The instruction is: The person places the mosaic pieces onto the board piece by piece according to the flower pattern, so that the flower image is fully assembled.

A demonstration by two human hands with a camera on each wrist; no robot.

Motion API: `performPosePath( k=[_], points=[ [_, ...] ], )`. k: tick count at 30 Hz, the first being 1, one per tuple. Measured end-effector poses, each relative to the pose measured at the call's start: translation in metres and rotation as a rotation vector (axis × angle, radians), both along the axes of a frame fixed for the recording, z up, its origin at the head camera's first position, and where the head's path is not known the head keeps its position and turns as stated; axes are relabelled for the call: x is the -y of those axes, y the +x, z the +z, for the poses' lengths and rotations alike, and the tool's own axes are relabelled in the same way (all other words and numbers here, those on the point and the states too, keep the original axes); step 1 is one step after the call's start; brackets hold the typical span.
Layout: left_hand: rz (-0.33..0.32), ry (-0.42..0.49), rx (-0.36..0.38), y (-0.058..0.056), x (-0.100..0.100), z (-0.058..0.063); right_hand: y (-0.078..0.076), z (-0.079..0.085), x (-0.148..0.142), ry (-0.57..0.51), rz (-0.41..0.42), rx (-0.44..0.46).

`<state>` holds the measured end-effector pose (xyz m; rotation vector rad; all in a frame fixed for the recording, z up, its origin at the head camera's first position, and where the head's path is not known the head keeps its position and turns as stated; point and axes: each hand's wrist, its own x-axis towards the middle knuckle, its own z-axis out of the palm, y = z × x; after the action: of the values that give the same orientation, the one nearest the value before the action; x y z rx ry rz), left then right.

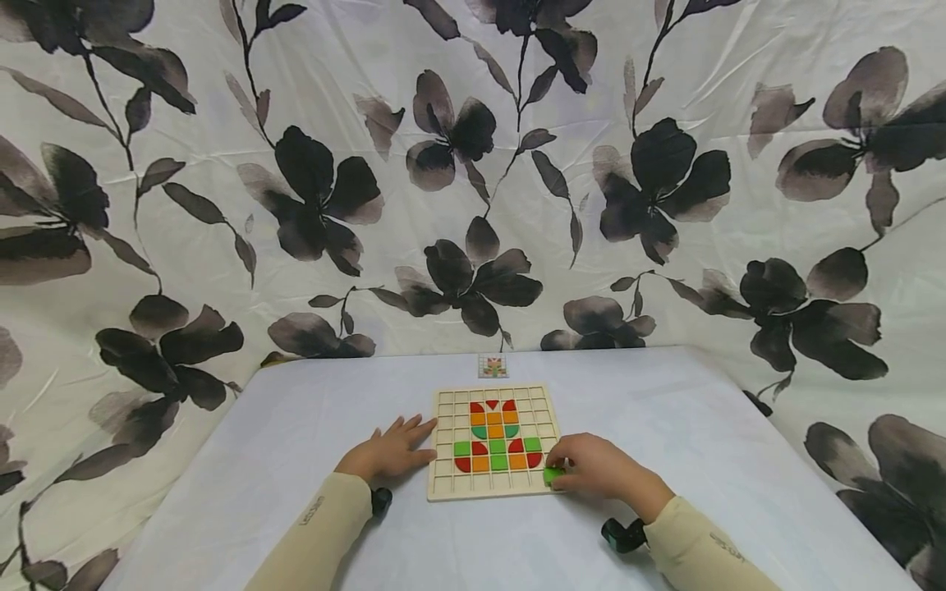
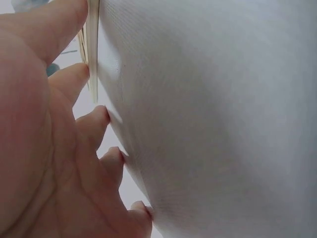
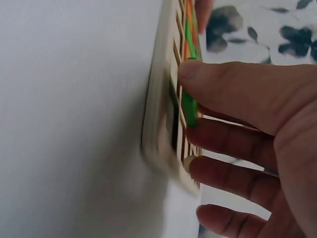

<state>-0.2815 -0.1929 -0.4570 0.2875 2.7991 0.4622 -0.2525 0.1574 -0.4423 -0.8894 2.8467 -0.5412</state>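
A square wooden grid board (image 1: 449, 483) lies on the table with red, orange and green tiles set into a flower-like pattern. My right hand (image 1: 602, 468) is over its lower right corner and pinches a light green square tile (image 1: 553, 474). In the right wrist view the green tile (image 3: 189, 106) stands tilted between thumb and fingers, close over the grid slots. My left hand (image 1: 392, 450) rests at the board's left edge, fingers spread, with the thumb and index fingertip against the rim. The left wrist view shows the same rim (image 2: 93, 54) beside those fingertips.
Behind the board lies a small pattern card (image 1: 493, 366) with a similar flower picture. A white cloth covers the table (image 1: 310, 427), and a floral curtain (image 1: 458, 205) hangs behind it. Each wrist carries a small black device (image 1: 624, 535).
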Motion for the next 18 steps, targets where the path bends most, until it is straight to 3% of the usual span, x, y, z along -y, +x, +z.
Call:
performPosePath(
  k=[5,18],
  points=[
    [0.0,0.002,-0.007,0.0,0.001,0.0,0.001,0.0,0.021,0.021,0.09,-0.09],
    [0.001,0.017,0.007,0.001,0.0,0.002,0.002,-0.004,0.061,0.102,0.195,-0.172]
  ],
)
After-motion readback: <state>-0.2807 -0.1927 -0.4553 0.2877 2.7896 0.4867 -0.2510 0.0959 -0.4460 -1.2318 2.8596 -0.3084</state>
